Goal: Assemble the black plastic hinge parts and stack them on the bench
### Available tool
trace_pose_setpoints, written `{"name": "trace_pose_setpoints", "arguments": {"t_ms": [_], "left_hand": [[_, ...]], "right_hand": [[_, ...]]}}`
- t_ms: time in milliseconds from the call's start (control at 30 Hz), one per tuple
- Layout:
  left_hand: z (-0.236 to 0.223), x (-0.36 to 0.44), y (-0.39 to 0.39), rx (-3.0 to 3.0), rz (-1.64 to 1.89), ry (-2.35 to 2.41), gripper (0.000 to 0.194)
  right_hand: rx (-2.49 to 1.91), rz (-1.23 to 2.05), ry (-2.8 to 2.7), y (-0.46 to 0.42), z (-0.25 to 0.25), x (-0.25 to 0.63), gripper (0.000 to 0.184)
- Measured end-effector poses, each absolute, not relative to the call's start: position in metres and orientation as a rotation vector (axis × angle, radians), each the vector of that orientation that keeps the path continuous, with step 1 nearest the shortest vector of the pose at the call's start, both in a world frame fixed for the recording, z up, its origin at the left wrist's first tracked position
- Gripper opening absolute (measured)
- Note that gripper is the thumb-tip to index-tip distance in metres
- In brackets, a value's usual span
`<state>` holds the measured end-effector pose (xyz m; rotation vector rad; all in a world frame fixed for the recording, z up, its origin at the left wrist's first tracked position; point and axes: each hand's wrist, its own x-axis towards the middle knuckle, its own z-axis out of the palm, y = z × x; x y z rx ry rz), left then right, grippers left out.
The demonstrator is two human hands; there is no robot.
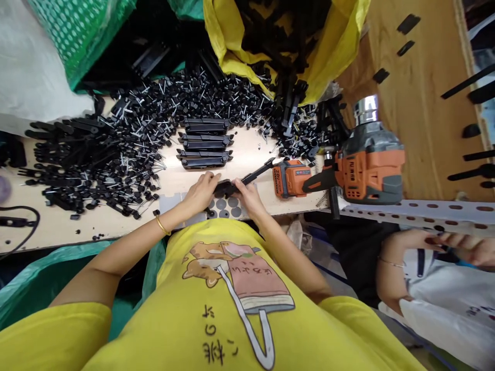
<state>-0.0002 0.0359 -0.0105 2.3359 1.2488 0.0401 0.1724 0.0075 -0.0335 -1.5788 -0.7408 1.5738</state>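
Observation:
Between my two hands, close to the table's front edge, lies a black plastic bracket [225, 188] with a long arm slanting up to the right. My left hand [203, 192] has its fingers closed on the bracket's left end. On its right part, where the long arm begins, my right hand [249, 196] grips it with thumb and fingers. Grey round discs [228, 207] show on the table just below the bracket. Beyond my hands, several assembled black brackets [204, 146] lie stacked in a neat row. What my fingertips press on is partly hidden.
A heap of small black parts with metal pins [154, 111] spreads across the table's back. An orange cordless power tool [367, 170] lies at right. Behind stand a yellow bag [228, 46] and a green bag [77, 36]. Another person's hand [460, 245] shows at far right.

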Motion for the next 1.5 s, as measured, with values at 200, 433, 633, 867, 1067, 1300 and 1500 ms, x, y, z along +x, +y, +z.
{"name": "trace_pose_setpoints", "arguments": {"t_ms": [200, 433, 633, 867, 1067, 1300, 1500], "left_hand": [[-0.025, -0.012, 0.034, 2.47, 0.083, 1.162, 0.045], [-0.028, -0.004, 0.033, 2.5, 0.172, 1.048, 0.046], [-0.038, -0.003, 0.035, 2.585, 0.215, 1.045, 0.035], [-0.04, -0.007, 0.039, 2.642, 0.245, 1.001, 0.038], [-0.056, -0.019, 0.062, 2.673, 0.367, 0.937, 0.041], [-0.037, -0.015, 0.058, 2.726, 0.308, 1.073, 0.038], [-0.019, -0.042, 0.036, 2.508, 0.545, 1.431, 0.035]], "right_hand": [[-1.893, 1.29, -1.607, -0.009, -0.012, 0.226, 0.033], [-1.545, 0.69, -2.33, 0.005, -0.035, 0.204, 0.044], [-1.418, 0.756, -2.357, 0.018, -0.058, 0.211, 0.037], [-1.387, 0.833, -2.348, 0.02, -0.05, 0.21, 0.044], [-1.417, 0.989, -2.048, 0.061, -0.029, 0.218, 0.033], [-1.93, 0.317, -1.819, 0.178, -0.044, 0.217, 0.021], [-2.057, 0.384, -1.732, 0.196, -0.049, 0.219, 0.017]]}}
